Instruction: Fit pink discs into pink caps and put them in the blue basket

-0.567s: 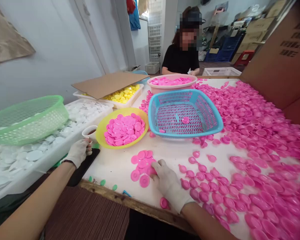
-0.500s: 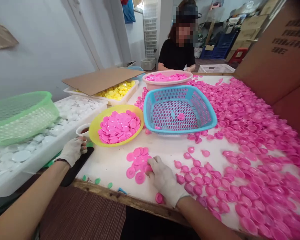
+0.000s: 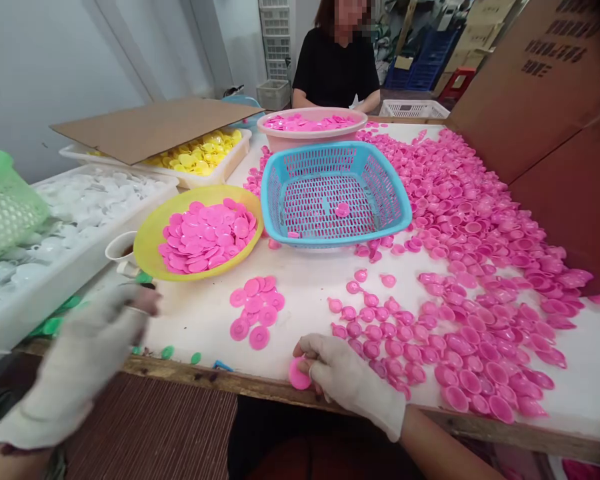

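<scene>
My right hand (image 3: 347,377), in a whitish fingertip-less glove, pinches a pink plastic disc (image 3: 299,375) at the table's front edge. Left of it lies a cluster of similar flat pink discs (image 3: 257,307). Small pink cup-shaped pieces with a nub (image 3: 373,313) are spread beyond and to the right of this hand. My left hand (image 3: 93,350), gloved the same way, is smeared by motion over the table's left corner. A bit of something black (image 3: 148,286) shows by its fingertips; whether the hand holds it is unclear. A yellow bowl (image 3: 147,243) heaped with pink discs stands beyond.
A blue basket (image 3: 275,230) with a few pink pieces stands mid-table. Behind it is a pink basin (image 3: 285,137). A white cup (image 3: 114,252) of dark liquid stands beside a tray (image 3: 80,287) of white pieces. Cardboard (image 3: 540,173) walls the right side; a person (image 3: 335,70) sits opposite.
The view has shifted. My right hand has drawn back from the disc cluster towards the table edge with a pink disc. My left hand has come nearer, away from the cup.
</scene>
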{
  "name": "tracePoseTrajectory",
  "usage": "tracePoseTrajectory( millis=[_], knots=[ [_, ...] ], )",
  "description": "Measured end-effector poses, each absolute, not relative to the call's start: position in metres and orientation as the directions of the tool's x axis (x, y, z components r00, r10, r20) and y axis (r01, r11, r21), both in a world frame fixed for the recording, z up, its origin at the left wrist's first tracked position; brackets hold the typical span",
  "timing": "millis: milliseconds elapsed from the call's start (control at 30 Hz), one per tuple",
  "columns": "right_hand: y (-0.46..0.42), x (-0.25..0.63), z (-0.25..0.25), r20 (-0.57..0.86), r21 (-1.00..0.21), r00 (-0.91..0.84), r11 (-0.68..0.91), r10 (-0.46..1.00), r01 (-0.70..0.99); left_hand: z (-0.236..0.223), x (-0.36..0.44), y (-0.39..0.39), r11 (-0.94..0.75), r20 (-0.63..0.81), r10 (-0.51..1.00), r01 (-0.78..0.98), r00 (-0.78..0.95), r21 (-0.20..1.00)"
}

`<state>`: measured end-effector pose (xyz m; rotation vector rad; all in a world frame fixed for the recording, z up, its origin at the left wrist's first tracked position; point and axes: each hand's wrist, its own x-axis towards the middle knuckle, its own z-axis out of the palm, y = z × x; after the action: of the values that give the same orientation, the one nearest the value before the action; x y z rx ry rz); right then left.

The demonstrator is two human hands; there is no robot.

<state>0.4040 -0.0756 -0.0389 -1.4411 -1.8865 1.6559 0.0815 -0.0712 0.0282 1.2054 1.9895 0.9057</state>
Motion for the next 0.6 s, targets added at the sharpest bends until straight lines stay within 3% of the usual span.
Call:
tracePoseTrajectory(
  millis=[33, 67, 133, 200, 300, 467, 600],
  knots=[
    [-0.078, 0.405, -0.039, -0.398, -0.839, -0.478, -0.099, 0.783, 0.535, 0.025, 0.105, -0.077, 0.271, -0.14, 0.958, 0.627, -0.25, 0.73],
    [-0.08, 0.404, -0.039, -0.382, -0.821, -0.472, -0.058, 0.795, 0.568, 0.02, 0.129, -0.08, 0.202, -0.22, 0.973, 0.7, -0.065, 0.685],
    [-0.081, 0.402, -0.04, -0.335, -0.793, -0.475, 0.029, 0.814, 0.609, 0.008, 0.173, -0.083, 0.103, -0.376, 0.902, 0.737, 0.214, 0.668],
    [-0.081, 0.4, -0.042, -0.301, -0.777, -0.49, 0.088, 0.818, 0.624, -0.006, 0.203, -0.082, 0.019, -0.419, 0.837, 0.746, 0.352, 0.665],
    [-0.082, 0.401, -0.047, -0.301, -0.773, -0.482, 0.085, 0.823, 0.629, -0.021, 0.223, -0.078, -0.027, -0.439, 0.808, 0.769, 0.393, 0.639],
    [-0.083, 0.409, -0.05, -0.306, -0.809, -0.452, 0.021, 0.838, 0.588, -0.029, 0.225, -0.07, 0.12, -0.522, 0.771, 0.722, 0.364, 0.681],
    [-0.083, 0.413, -0.048, -0.354, -0.787, -0.442, -0.007, 0.825, 0.617, -0.034, 0.226, -0.069, 0.084, -0.495, 0.786, 0.729, 0.37, 0.679]
  ],
)
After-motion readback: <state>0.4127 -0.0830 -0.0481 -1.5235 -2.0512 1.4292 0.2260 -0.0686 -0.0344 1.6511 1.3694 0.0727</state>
